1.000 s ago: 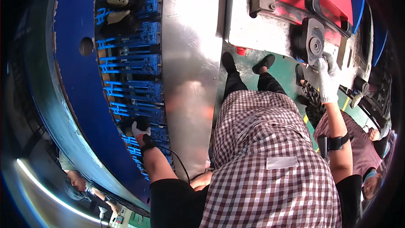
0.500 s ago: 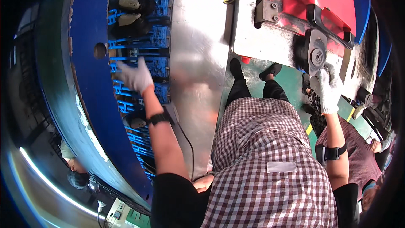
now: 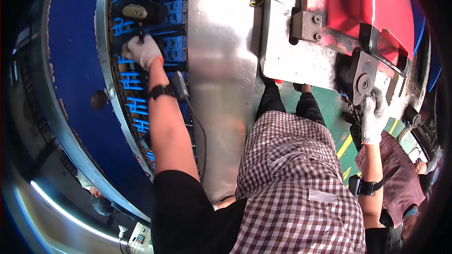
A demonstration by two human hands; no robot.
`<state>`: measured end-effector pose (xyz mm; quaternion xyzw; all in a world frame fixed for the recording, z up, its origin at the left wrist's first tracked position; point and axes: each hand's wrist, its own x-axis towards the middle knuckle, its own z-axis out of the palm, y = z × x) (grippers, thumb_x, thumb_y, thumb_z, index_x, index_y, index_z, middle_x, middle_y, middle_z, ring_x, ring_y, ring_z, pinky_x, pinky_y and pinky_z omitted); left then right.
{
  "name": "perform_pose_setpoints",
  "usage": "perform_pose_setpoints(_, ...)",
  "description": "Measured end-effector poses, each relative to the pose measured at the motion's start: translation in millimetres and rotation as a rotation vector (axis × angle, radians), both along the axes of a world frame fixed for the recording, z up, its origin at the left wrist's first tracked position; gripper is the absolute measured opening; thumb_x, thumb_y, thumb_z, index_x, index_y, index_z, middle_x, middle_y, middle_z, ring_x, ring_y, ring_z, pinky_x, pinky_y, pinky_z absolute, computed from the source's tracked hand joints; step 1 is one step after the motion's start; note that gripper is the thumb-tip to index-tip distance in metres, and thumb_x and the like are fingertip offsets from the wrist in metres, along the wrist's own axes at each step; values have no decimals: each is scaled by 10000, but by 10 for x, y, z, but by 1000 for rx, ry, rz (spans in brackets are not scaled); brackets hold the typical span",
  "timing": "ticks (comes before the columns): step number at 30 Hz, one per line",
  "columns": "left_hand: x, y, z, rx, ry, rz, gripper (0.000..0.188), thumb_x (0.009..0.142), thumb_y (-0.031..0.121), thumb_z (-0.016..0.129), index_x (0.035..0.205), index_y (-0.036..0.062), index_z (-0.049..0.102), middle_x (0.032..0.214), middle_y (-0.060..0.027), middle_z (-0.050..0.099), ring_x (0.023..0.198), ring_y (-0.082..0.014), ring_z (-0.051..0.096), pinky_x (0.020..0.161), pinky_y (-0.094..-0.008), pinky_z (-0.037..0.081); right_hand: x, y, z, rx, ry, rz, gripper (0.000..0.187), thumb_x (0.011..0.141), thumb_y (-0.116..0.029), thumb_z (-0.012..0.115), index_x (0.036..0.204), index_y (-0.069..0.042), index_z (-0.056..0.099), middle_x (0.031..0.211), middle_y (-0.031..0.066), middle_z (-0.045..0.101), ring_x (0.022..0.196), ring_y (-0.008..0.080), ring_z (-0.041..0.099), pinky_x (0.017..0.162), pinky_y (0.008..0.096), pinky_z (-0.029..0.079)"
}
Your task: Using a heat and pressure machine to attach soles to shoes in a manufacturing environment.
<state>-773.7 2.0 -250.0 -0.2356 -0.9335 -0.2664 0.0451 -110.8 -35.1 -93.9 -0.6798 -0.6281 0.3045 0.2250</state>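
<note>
My left hand [image 3: 143,51], in a white knit glove, reaches in among blue racks [image 3: 175,49]. Its fingers are curled round something dark that I cannot make out. Just beyond it, a dark shoe-like piece with a tan top [image 3: 135,11] sits in the racks. On the right, my gloved right hand [image 3: 375,115] is closed at the near end of a grey piece with a round metal disc [image 3: 363,82], which sits against the machine. The fingers partly cover that end, and dark material shows along the piece's left side.
A metal sheet [image 3: 219,75] runs between the racks and the machine with its red cover [image 3: 372,0]. Left of the racks stands a blue panel [image 3: 77,70] with metal edges. A dark cable [image 3: 202,134] hangs near my left arm. Another person in a dark red garment [image 3: 393,174] is at right.
My left hand has gone farther up along the racks, and its spread fingers have curled in. My right hand stays at the grey piece. The whole view has shifted with my head.
</note>
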Motion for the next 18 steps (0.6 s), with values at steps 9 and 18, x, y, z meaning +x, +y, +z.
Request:
perform_pose_setpoints(9,-38,-669,-246,212,-204,75,612,955,242,757,1509,102,538,1571,-235,433,1325,-407,590,1117,-483,519,127,5,-61,5,7,14,289,1036,-89,597,1282,31,691,1111,77,733,1034,148,644,957,320,524)
perform_pose_setpoints(18,136,-98,120,14,-251,105,921,893,261,833,1677,261,351,1727,-339,164,1405,-511,559,1115,-546,555,338,106,-207,-55,-57,-31,321,1094,-164,597,1345,29,651,1227,95,709,1090,157,626,1020,336,502)
